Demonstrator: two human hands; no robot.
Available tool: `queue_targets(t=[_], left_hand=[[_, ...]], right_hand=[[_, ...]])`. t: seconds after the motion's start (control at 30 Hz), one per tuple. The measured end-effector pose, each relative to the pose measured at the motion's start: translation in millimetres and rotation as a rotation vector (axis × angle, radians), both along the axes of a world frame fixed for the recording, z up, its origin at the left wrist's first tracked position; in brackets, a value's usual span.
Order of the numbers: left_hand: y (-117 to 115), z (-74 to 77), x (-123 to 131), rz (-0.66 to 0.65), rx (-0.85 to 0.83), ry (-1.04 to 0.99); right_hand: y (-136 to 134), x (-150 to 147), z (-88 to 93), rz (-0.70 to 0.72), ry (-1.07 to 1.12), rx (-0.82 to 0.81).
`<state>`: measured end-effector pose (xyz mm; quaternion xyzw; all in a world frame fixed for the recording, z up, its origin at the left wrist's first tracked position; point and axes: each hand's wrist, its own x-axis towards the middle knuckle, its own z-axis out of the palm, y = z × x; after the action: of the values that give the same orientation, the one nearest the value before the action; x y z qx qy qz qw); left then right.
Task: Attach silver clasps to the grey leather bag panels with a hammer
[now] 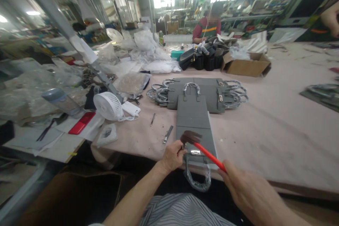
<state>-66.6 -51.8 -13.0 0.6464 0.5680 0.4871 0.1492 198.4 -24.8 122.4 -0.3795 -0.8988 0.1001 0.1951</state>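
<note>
My right hand grips the red handle of a hammer. The dark hammer head sits over the near part of a flat grey bag panel, beside my left hand. My left hand is closed in a pinch at the panel's left edge, below the hammer head; what its fingers hold is hidden. Close by on the panel is a shiny metal clasp. A plastic-wrapped handle loop hangs from the panel over the table edge, and another wrapped handle lies at the far end.
More grey bag panels with wrapped handles lie stacked behind. To the left are a small knife-like tool, a thin metal tool, a white fan and a red phone. A cardboard box and a seated person are farther back.
</note>
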Motion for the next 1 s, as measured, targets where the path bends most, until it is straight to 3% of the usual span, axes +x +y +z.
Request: queue_targets(t=[0.1,0.2,0.33,0.47,0.57,0.7,0.83,1.0], left_hand=[[-1,0.0,0,0.003,-0.020,-0.004],[-2,2.2,0,0.002,-0.050,-0.008],[-3,4.9,-2,-0.027,-0.074,0.004],[-6,5.9,-8,-0.067,-0.106,0.023],[-7,8.5,-12,-0.078,-0.144,0.031],[-4,12.9,-14,-0.102,-0.170,0.095],[-5,9.1,-15,-0.112,-0.167,0.115],[-16,1.8,-18,0.045,-0.117,-0.091]], right_hand=[[10,11,-4.3,-0.035,-0.057,-0.078],[33,31,-10.8,-0.201,-0.082,-0.299],[62,57,-46.4,-0.432,-0.126,-0.516],[71,62,-83.4,-0.570,-0.199,-0.431],[63,39,-96.9,-0.503,-0.114,-0.293],[43,-12,-115.3,-0.211,0.119,-0.134],[26,-40,-140.2,-0.287,0.249,-0.157],[21,-36,-152.7,-0.319,0.356,-0.213]])
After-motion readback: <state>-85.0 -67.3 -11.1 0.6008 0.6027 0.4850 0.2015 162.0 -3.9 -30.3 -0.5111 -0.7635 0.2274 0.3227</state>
